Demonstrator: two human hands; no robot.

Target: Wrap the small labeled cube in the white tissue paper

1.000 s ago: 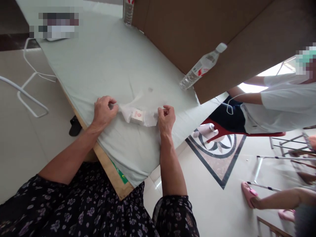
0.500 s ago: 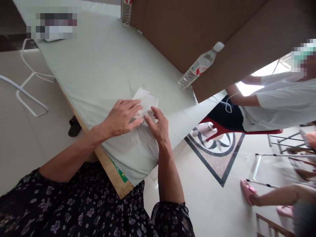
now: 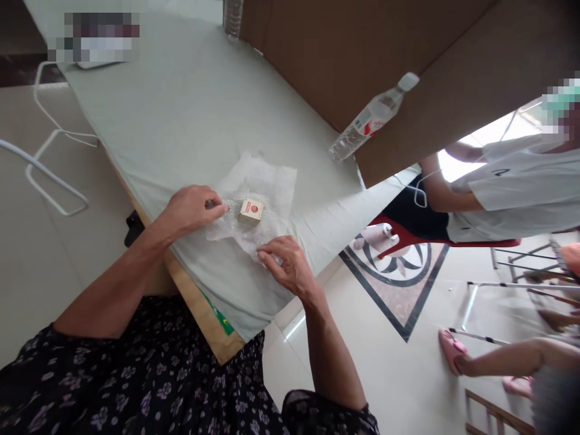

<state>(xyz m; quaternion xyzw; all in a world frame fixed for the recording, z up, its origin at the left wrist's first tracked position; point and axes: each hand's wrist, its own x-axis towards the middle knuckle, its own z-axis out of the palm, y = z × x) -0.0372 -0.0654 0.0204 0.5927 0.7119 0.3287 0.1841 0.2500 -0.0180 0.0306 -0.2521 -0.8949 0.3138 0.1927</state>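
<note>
A small cream-coloured box (image 3: 251,211) with red print sits in the middle of a crumpled, translucent white wrapping sheet (image 3: 278,184), which lies spread on the cloth. My left hand (image 3: 193,208) pinches the sheet's left edge between thumb and fingers, left of the box. At the sheet's near right corner, my right hand (image 3: 286,261) is closed in a pinch on the wrap. Neither hand touches the box.
Pale green cloth covers the table (image 3: 172,103). A clear plastic bottle (image 3: 369,121) stands before a large cardboard panel (image 3: 326,66). Another bottle (image 3: 232,21) is at the back. A person in a white shirt (image 3: 521,181) sits on the right. White cables (image 3: 49,181) hang at the left.
The wrapping sheet has been opened out, uncovering the small box. My left hand moved left, and my right hand moved down toward me, each with an edge of the sheet.
</note>
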